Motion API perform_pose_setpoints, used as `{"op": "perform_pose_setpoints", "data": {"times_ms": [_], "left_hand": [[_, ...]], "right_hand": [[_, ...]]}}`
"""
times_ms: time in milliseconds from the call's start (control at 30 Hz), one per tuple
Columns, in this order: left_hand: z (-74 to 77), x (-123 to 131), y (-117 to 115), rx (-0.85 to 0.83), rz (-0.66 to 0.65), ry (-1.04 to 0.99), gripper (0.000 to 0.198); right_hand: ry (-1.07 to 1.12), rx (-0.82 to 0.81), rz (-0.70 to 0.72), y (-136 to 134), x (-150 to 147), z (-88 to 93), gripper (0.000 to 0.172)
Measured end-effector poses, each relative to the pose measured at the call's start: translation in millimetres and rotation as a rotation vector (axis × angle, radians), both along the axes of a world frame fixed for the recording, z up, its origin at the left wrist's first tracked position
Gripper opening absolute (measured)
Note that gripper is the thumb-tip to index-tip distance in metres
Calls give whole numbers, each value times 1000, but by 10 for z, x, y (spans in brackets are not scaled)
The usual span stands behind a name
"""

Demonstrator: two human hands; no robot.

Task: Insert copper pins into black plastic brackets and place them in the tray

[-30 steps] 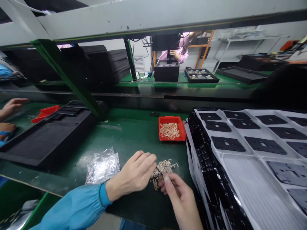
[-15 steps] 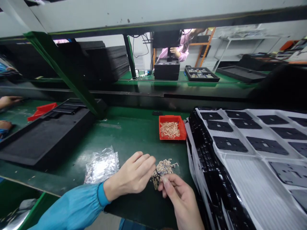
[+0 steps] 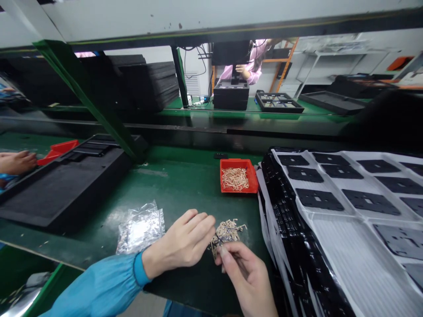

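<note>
On the green bench lies a loose pile of small bent, beige and dark metal-looking pieces (image 3: 230, 230). My left hand (image 3: 189, 237) is closed at the pile's left side, its fingers curled downward and whatever they hold hidden behind them. Just right of it, my right hand (image 3: 246, 275) pinches thumb against forefinger at the near edge of the pile. Something small and dark shows near those fingertips, too small to name. Behind the pile stands a red bin (image 3: 238, 190) holding many similar beige pieces. A clear plastic bag (image 3: 141, 229) lies left of my left wrist.
Stacked trays on the right carry a white tray (image 3: 350, 246) with flat black plates in its compartments. A black foam tray (image 3: 62, 185) fills the left side, near a co-worker's hand (image 3: 20, 163). A green post (image 3: 89, 101) slants above the bench. Another person sits across.
My right hand has shifted slightly left, toward my left hand, still pinching. My left hand stays nearly still. The co-worker's hand at the left edge has moved toward the red bin there.
</note>
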State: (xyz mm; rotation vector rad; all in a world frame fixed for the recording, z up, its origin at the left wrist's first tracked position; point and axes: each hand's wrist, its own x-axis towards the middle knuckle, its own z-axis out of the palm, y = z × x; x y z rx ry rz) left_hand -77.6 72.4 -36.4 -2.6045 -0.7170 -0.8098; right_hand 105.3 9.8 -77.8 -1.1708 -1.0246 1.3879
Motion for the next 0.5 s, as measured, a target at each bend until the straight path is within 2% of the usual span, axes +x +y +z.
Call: {"op": "perform_pose_setpoints", "data": {"times_ms": [167, 267, 367, 500], "left_hand": [[109, 20, -109, -341, -15, -32, 26], [171, 12, -192, -523, -21, -135, 23], [138, 25, -233, -585, 12, -292, 33], [63, 36, -198, -554, 104, -467, 29]], "right_hand": [[-101, 174, -29, 30, -2, -56, 30], [-185, 338, -22, 79, -11, -67, 20], [-271, 524, -7, 134, -58, -41, 15], [-365, 737, -8, 164, -148, 41, 20]]}}
